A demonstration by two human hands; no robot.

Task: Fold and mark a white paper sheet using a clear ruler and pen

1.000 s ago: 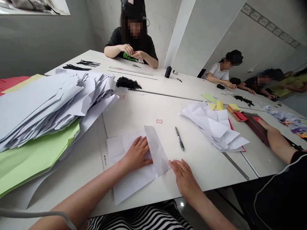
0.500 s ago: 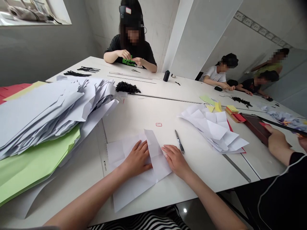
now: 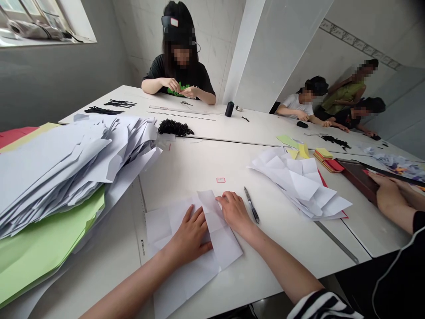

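A creased white sheet of paper [image 3: 182, 288] lies in front of me, its right side folded over into a narrow flap. My left hand [image 3: 192, 232] rests flat on the sheet with fingers apart, some fingertips against the flap's left edge. At the flap's folded right edge, near its upper end, my right hand [image 3: 234, 212] touches the paper with loosely bent, spread fingers, gripping nothing. A pen [image 3: 251, 204] lies just right of that hand. Beneath the sheet's left side, part of a clear ruler [image 3: 142, 241] shows.
A tall stack of white sheets [image 3: 59, 168] over green paper [image 3: 53, 252] fills the left. Creased white papers [image 3: 299, 177] and a metal ruler [image 3: 337, 241] lie right. Black cord [image 3: 175, 127] lies beyond. A co-worker's hand [image 3: 392, 190] is at far right; another person [image 3: 179, 66] sits opposite.
My right hand has moved up along the fold toward the flap's upper end. My left hand stays on the sheet. The view has shifted slightly.
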